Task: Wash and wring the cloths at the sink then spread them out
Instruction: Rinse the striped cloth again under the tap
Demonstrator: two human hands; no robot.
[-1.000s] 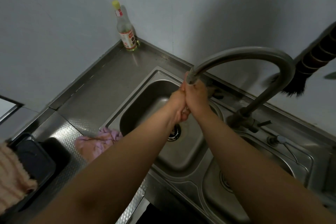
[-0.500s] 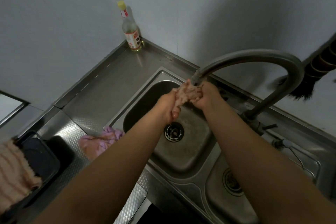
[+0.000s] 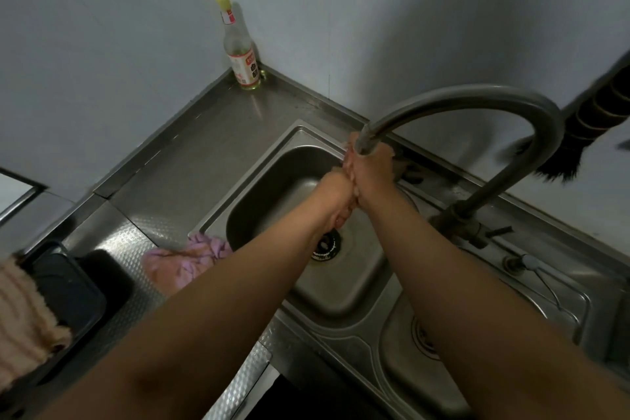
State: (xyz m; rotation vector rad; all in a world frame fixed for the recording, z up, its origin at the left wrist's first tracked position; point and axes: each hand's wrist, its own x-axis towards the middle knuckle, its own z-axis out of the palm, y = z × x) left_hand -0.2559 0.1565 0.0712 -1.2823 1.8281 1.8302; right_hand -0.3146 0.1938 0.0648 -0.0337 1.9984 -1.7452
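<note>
At the counter's left edge a striped cloth (image 3: 24,310) hangs by a dark tray (image 3: 68,286), and a pink cloth (image 3: 185,257) waits crumpled beside the sink (image 3: 259,160). Under the faucet (image 3: 366,138), the left hand (image 3: 335,194) and right hand (image 3: 371,170) have pressed back together, burying the small cloth exposed half a second ago; scrubbing seems ongoing, wringing still ahead.
</note>
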